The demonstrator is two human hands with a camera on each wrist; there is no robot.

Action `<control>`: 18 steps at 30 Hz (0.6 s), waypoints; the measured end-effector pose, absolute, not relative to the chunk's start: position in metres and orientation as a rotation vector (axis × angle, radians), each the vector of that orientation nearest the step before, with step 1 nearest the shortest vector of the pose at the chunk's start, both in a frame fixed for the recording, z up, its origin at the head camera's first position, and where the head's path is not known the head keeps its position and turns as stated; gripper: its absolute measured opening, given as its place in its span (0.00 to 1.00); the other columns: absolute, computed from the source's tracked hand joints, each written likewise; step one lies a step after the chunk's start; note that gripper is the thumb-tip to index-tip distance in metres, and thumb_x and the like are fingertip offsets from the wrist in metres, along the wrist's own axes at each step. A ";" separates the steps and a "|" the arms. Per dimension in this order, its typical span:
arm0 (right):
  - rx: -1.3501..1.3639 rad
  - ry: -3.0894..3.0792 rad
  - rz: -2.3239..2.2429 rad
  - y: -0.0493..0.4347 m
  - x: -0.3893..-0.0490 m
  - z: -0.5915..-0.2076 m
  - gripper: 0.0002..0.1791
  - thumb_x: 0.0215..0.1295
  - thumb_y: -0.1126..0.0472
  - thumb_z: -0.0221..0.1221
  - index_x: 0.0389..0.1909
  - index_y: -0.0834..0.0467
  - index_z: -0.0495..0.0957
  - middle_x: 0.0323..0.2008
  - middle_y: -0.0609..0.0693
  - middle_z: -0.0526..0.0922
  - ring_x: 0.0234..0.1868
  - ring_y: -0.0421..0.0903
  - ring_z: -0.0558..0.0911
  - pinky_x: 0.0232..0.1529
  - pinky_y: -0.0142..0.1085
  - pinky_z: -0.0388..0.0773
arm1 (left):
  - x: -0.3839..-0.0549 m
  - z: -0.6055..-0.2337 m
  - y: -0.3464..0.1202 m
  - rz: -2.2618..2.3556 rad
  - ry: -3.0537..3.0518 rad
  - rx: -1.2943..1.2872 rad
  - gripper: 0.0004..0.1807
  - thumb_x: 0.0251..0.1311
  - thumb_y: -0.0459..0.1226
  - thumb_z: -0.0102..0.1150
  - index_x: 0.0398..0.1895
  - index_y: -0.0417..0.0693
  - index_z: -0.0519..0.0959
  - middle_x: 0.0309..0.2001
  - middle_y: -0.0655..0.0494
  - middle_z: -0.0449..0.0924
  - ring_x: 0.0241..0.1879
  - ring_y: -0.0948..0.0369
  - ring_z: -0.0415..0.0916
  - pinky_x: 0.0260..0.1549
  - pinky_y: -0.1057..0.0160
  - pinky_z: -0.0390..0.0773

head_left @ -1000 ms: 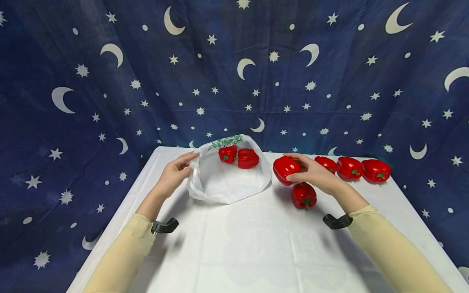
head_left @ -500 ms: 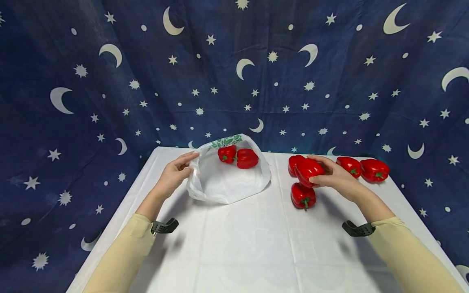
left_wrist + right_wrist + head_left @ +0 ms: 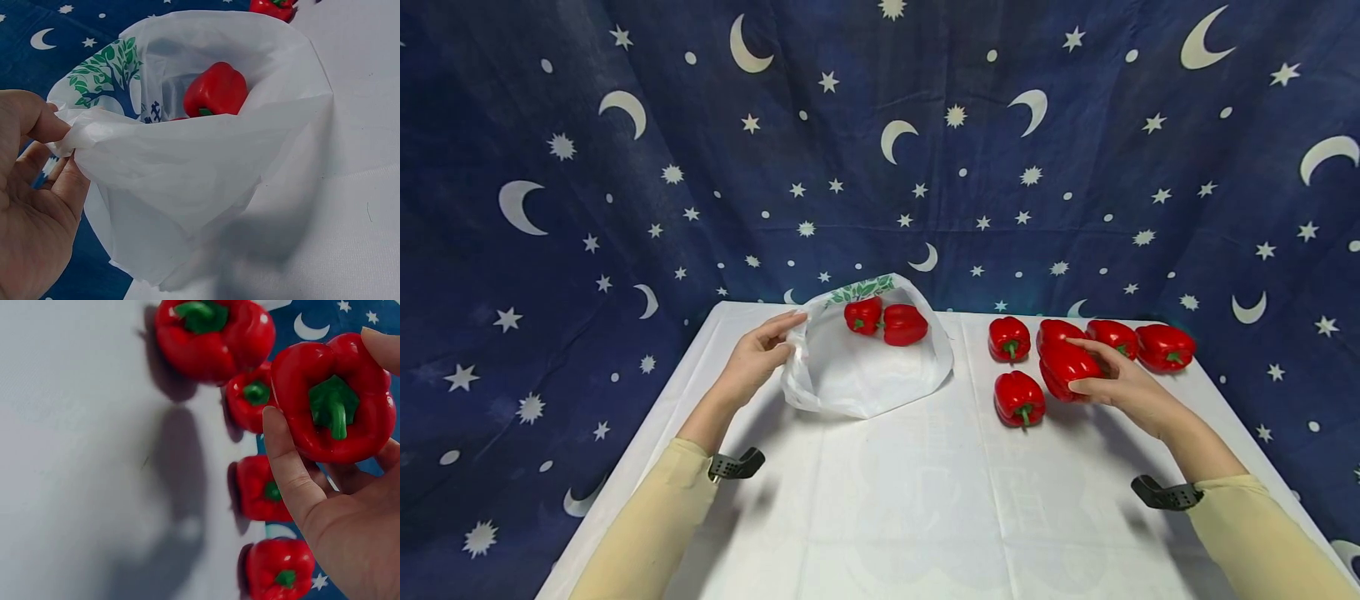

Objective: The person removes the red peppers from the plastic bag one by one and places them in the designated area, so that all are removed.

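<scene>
My left hand (image 3: 758,354) pinches the left rim of a white plastic bag (image 3: 872,379) printed with a green tree. The bag's mouth is spread towards me, and two red bell peppers (image 3: 905,325) lie inside. In the left wrist view, thumb and fingers nip the bag's edge (image 3: 187,147). Further right, my right hand (image 3: 1123,385) grips another red bell pepper (image 3: 1066,372) above the table. Seen from the right wrist, that pepper (image 3: 300,378) has its green stem facing the camera, with fingers and thumb around its sides.
Along the back right of the white-covered table (image 3: 895,508) runs a row of red bell peppers (image 3: 1165,347), one partly hidden behind the held one. A single bell pepper (image 3: 1019,398) lies nearer me. A dark blue curtain (image 3: 850,150) with moons and stars hangs behind.
My right hand has carried its bell pepper rightwards and slightly towards me, away from the bag. The back row's left bell pepper has come into view. My left hand keeps still on the bag.
</scene>
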State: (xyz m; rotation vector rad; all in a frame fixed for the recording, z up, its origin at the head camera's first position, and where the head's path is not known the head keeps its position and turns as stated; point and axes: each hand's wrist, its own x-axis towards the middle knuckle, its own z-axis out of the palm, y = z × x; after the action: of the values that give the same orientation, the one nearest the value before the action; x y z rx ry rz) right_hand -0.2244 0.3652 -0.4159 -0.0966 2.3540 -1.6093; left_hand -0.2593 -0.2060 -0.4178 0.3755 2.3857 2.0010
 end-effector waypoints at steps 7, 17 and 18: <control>-0.053 2.344 -1.619 0.376 -0.221 -0.432 0.50 0.67 0.57 0.67 0.81 0.55 0.47 0.75 0.69 0.50 0.68 0.66 0.58 0.52 0.48 0.81 | -0.260 -0.419 -0.206 1.995 2.391 0.362 0.29 0.65 0.23 0.52 0.71 0.43 0.74 0.75 0.53 0.62 0.59 0.55 0.68 0.47 0.73 0.74; 0.055 2.384 -1.534 0.382 -0.221 -0.448 0.55 0.65 0.53 0.68 0.82 0.59 0.43 0.73 0.73 0.50 0.67 0.71 0.57 0.50 0.49 0.82 | -0.260 -0.419 -0.206 1.977 2.401 0.356 0.30 0.65 0.24 0.52 0.71 0.44 0.74 0.76 0.53 0.62 0.62 0.54 0.67 0.49 0.73 0.74; 0.065 2.383 -1.531 0.383 -0.221 -0.449 0.55 0.65 0.53 0.69 0.82 0.59 0.42 0.73 0.73 0.50 0.67 0.72 0.57 0.50 0.49 0.81 | -0.260 -0.419 -0.206 1.975 2.403 0.354 0.29 0.65 0.24 0.52 0.71 0.44 0.74 0.76 0.53 0.62 0.63 0.55 0.67 0.49 0.73 0.74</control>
State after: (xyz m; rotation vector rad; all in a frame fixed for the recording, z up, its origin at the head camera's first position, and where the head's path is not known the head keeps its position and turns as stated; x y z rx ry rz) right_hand -0.2210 0.3828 -0.4494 0.0653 2.3833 -1.5313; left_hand -0.2597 -0.2056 -0.4186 0.3536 2.4026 1.9748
